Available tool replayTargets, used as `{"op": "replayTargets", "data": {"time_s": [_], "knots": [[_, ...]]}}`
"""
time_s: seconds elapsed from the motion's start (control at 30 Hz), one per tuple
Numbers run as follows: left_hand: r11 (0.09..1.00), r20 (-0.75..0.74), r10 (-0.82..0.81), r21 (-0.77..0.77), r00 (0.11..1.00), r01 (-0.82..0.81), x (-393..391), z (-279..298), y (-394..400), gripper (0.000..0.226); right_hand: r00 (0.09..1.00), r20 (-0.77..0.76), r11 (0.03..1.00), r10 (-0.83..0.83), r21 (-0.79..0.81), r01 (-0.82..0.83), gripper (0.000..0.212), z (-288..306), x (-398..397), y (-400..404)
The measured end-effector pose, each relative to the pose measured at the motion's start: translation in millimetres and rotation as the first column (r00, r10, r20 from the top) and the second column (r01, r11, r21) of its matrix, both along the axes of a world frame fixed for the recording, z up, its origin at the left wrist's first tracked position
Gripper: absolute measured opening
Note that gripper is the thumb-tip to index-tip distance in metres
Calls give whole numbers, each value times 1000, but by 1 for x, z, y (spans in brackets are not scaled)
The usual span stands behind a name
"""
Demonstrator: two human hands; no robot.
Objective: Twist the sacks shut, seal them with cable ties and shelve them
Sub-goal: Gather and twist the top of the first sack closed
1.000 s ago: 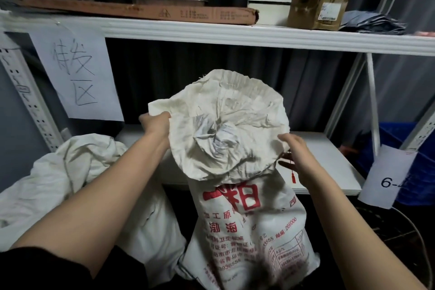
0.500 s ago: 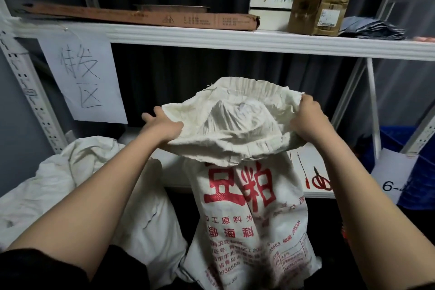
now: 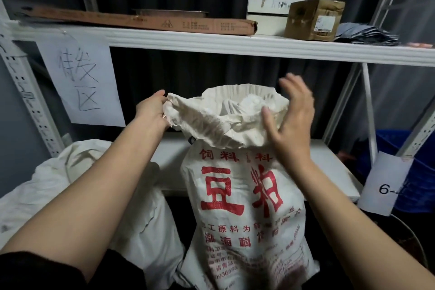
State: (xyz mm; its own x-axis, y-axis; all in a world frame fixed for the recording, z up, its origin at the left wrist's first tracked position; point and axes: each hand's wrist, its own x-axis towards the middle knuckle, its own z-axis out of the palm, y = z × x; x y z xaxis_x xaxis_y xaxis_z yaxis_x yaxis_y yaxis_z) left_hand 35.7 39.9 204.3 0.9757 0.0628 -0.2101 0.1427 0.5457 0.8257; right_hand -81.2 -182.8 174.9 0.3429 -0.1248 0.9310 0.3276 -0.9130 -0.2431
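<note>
While the printed sack (image 3: 244, 198) stands upright before the lower shelf (image 3: 329, 167), its mouth is still unclosed; gathering precedes twisting. Its rim is gripped at one side by the left hand (image 3: 153, 113). The right hand (image 3: 292, 122) is held spread, fingers straight, against the opposite rim, holding nothing. Bunching of both sides is required next.

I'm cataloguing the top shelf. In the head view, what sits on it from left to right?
Long flat brown cardboard carton → white box → small brown cardboard box with a label → pile of grey plastic mailer bags. A shallow metal tray lies behind the long carton, so I leave it out.
</note>
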Motion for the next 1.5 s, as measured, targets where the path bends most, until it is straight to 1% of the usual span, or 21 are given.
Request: {"op": "replayTargets", "data": {"time_s": [0.03,0.1,0.17,0.23,0.37,0.47,0.53,0.57,0.63,0.7,0.8,0.87,0.93,1.0,1.07,1.13,1.17,1.27,1.37,1.43,1.5], "knots": [[1000,-2,11,-9,1000,-11,-1,1,-2,51,998,57,979,5,-206,7,55,-9,1,5],[998,-17,49,-34,999,-49,-3,5,-5,53,997,77,842,9,-539,34,60,-27,4,15],[994,-42,89,-58,995,-91,-3,7,-6,51,996,57,725,-62,-683,85,65,-45,11,17],[990,-58,91,-100,994,-97,-4,10,-5,50,981,49,675,-189,-719,166,70,-56,16,14],[995,-32,65,-79,997,-68,-2,11,2,45,932,47,669,-358,-684,292,79,-54,27,5],[985,-12,108,-134,994,-108,-4,15,3,39,975,23,798,-221,-571,194,50,-35,35,7],[977,35,132,-172,991,-124,-5,17,0,34,992,-109,937,-59,-349,18,38,-15,33,12],[981,76,143,-146,987,-131,-5,16,-2,32,983,-185,972,6,-229,-49,38,-5,30,14],[983,223,141,82,965,-163,-4,9,-6,29,965,-263,992,24,-110,-55,27,14,23,15],[908,405,82,347,910,-236,1,-4,-6,35,938,-347,998,18,-44,-35,18,31,20,12],[739,581,-105,589,807,-328,4,-22,-6,47,892,-434,991,125,90,-95,23,51,18,8],[600,619,-175,684,765,-416,5,-29,-8,38,845,-497,978,196,157,-134,28,58,18,2],[485,580,-154,749,799,-450,9,-34,-8,16,763,-547,934,344,282,-219,32,62,14,-6],[545,501,-163,764,850,-346,12,-36,-7,25,664,-533,841,524,448,-304,32,61,9,-17],[725,402,-229,678,887,-120,6,-37,-7,29,583,-525,770,619,551,-321,34,55,3,-27],[815,324,-239,580,915,7,3,-39,-9,26,566,-554,775,611,565,-283,42,48,2,-36],[834,320,-230,552,919,16,3,-40,-10,26,603,-575,813,553,530,-241,43,44,3,-39],[790,431,-216,604,876,-103,7,-28,-12,29,761,-631,960,150,276,40,28,37,11,-48],[738,522,-276,654,807,-170,8,-2,-21,31,766,-598,950,-236,24,312,21,44,14,-38],[713,552,-343,679,760,-172,7,16,-33,31,850,-485,974,-206,-17,227,37,55,15,-20],[676,568,-402,713,718,-186,6,29,-46,29,931,-358,997,-71,-33,63,49,68,16,4]]}}
